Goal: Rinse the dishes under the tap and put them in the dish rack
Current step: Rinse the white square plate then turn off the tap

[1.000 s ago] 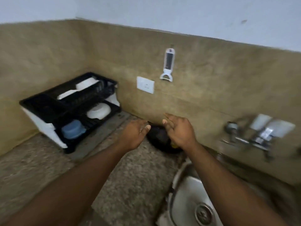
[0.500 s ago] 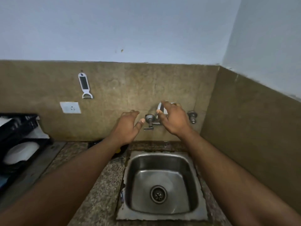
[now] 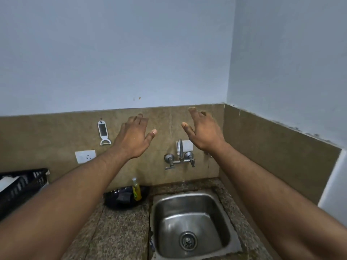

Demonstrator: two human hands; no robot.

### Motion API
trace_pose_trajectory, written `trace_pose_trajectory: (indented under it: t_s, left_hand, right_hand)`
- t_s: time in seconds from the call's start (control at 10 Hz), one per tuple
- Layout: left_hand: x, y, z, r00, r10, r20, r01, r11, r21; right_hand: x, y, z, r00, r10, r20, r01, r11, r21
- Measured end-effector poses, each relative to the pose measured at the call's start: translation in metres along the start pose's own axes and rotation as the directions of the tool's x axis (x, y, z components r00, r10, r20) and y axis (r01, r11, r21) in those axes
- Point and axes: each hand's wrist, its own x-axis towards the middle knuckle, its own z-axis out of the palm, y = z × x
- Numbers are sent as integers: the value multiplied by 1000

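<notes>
So both hands — left hand point(image 3: 132, 138) and right hand point(image 3: 204, 132) — are hovering open, holding nothing, with the tap point(image 3: 179, 152) sitting just below, nearer the right, and the dish rack point(image 3: 22, 182) waiting far left.

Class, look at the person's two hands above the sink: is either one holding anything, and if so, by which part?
Nothing is held. The left hand and the right hand are both raised in front of the wall with fingers spread, clear of the tap.

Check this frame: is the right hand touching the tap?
Apart. In the head view the right hand is raised with fingers spread, above and to the right of the tap, and bare wall tile shows between them. The left hand is raised too, holding nothing.
</notes>
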Motion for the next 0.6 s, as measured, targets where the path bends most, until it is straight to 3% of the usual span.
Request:
trace_pose_trajectory:
  t_s: [0.3, 0.6]
  left_hand:
    - [21, 7, -59, 984, 3, -179, 15, 995, 98]
    - [29, 41, -85, 973, -23, -229, 54, 990, 129]
  right_hand:
    - [22, -3, -65, 991, -70, -118, 58, 993, -101]
    - [25, 5, -97, 970, -93, -225, 53, 983, -175]
